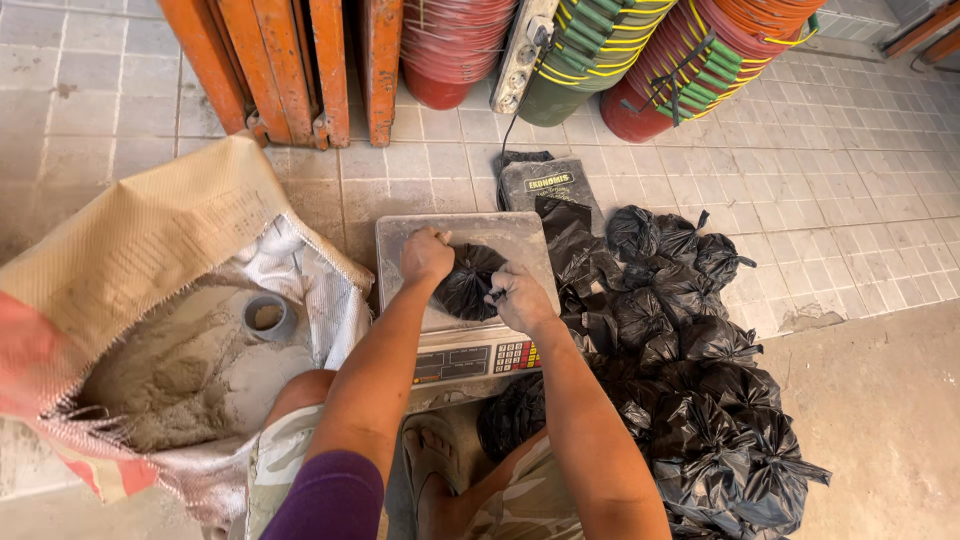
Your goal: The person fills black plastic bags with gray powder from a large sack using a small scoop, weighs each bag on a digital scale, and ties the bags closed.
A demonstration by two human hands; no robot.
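A tiled floor (760,150) carries everything here, with orange frames and stacked coloured buckets leaning along its far edge. On it sits a digital scale (470,355), and both hands work over its steel pan: the left hand (426,256) is closed on the top of a small black plastic bag (468,283) resting on the pan, while the right hand (519,299) pinches the bag's neck at its near side, though whether a knot is already formed is hard to tell from this angle. By the look of it the step in hand is closing or tying off a filled, weighed bag; the next move would call for a firm twist and a lift clear of the pan's raised rim. Open room lies to the right, where a heap of tied black bags (690,350) crowds up to the scale's edge, leaving bare tiles only beyond it. To the left an open sack of grey powder (190,370), a small round cup (268,317) resting in it, hems that side in closely.
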